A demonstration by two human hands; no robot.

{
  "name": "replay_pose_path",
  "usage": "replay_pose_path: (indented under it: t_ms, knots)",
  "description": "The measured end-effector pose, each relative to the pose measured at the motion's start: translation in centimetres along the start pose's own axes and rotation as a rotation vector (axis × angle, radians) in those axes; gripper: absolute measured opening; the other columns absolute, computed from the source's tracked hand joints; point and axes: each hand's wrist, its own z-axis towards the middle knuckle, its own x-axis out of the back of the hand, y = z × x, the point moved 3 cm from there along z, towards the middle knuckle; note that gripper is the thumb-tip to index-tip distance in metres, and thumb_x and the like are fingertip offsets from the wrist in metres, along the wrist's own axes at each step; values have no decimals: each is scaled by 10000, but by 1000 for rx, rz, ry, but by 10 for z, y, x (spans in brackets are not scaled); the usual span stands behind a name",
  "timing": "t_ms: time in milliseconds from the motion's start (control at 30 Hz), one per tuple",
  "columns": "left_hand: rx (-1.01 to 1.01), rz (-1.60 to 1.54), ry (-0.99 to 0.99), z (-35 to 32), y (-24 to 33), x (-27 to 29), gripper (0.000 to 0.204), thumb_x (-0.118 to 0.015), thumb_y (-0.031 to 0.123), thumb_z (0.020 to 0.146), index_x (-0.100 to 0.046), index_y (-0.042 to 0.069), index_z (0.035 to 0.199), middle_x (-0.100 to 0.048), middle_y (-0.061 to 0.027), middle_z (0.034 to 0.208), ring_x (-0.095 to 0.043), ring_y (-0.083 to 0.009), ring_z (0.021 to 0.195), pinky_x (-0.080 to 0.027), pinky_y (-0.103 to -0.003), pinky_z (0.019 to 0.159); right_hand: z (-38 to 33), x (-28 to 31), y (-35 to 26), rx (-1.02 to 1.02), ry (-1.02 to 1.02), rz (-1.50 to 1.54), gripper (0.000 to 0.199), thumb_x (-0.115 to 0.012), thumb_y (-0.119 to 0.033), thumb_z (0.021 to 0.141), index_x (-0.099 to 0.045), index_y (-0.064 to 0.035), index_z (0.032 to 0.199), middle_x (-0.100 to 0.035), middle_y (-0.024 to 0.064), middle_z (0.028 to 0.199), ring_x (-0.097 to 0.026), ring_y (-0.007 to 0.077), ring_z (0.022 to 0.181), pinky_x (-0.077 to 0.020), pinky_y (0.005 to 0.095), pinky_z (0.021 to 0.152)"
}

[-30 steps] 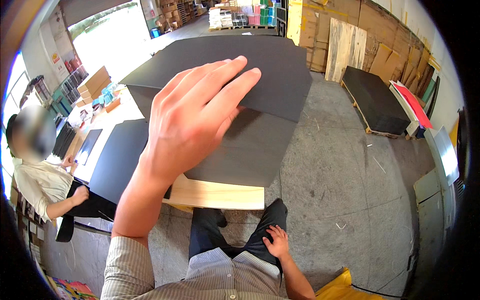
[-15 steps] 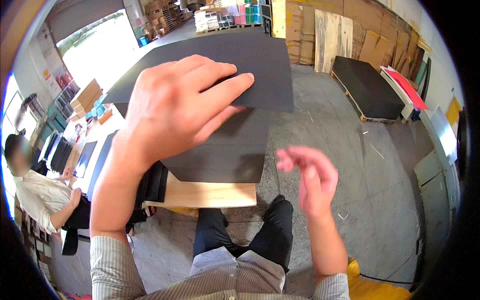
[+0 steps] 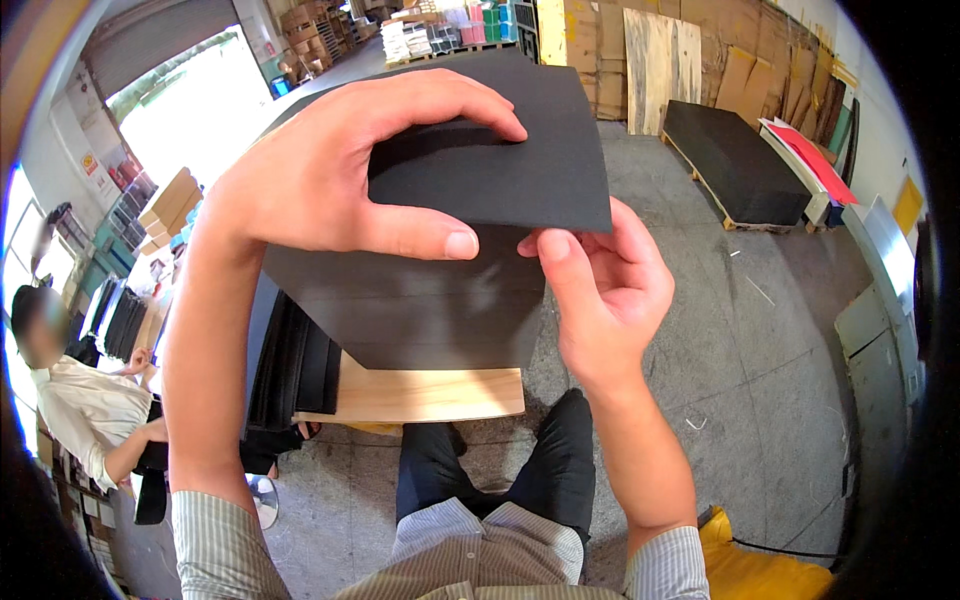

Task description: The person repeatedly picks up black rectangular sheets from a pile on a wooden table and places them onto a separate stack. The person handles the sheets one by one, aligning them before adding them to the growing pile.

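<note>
A black sheet (image 3: 560, 150) lies on top of a tall stack of black sheets (image 3: 420, 325), its right corner jutting out past the stack. My left hand (image 3: 310, 170) arches over it, fingers bent and thumb spread apart, with nothing gripped. Its fingertips are at the sheet's upper face and the thumb is by the near edge. At the jutting corner, my right hand (image 3: 615, 310) pinches the near edge, thumb in front and the other fingers partly hidden behind the sheet.
The stack rests on a pale wooden board (image 3: 430, 395), with more black pieces (image 3: 295, 355) beside it. A person (image 3: 95, 400) is at a table on the left. On the right stand a pallet of black sheets (image 3: 735, 160) and metal cabinets (image 3: 885, 345). Yellow material (image 3: 760, 570) lies lower right.
My right hand has moved up from beside the stack to the sheet's corner and closed on it. My left hand has turned, its thumb now spread away from the fingers.
</note>
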Motion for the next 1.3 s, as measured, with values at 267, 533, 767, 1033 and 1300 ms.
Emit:
replay_pose_path:
  t_ms: [267, 533, 767, 1033, 1300]
  knots:
    - [12, 42, 13, -1, 0, -1, 720, -803, 371, 685, -585, -2, 1260, -568, -186, 1340, -541, -325, 1256, -384, -413, 1077, -4, -3, 3, 19, -34, 27, 350, -715, -36, 885, -592, 67, 1196, -661, 68, 1049, -606, 112, 933, -496, 252, 828]
    - [38, -14, 13, 1, -2, -1, 723, -788, 399, 702, -583, -6, 1265, -563, -195, 1343, -532, -313, 1265, -376, -406, 1081, -3, -3, 7, 36, -80, 82, 353, -688, -37, 909, -562, 71, 1220, -643, 75, 1083, -598, 116, 961, -495, 259, 860]
    - [77, -75, -6, 2, -6, -2, 705, -764, 420, 726, -589, 2, 1266, -564, -188, 1347, -526, -298, 1270, -368, -399, 1084, -1, -1, 7, 44, -79, 74, 363, -698, -55, 906, -562, 58, 1223, -645, 67, 1070, -594, 110, 943, -495, 252, 835]
    - [89, -81, -7, 3, -5, 0, 679, -729, 423, 745, -596, 3, 1262, -569, -186, 1345, -534, -292, 1263, -381, -401, 1073, 0, 1, 6, 35, -76, -20, 383, -709, -71, 901, -561, 55, 1231, -649, 71, 1078, -596, 111, 950, -493, 256, 840]
    - [58, -103, 36, 2, -1, 1, 580, -595, 416, 818, -648, -22, 1195, -593, -216, 1281, -570, -333, 1207, -411, -408, 1038, 0, -2, 4, 29, -78, 57, 342, -693, -62, 911, -567, 59, 1205, -651, 60, 1025, -604, 106, 889, -510, 256, 800]
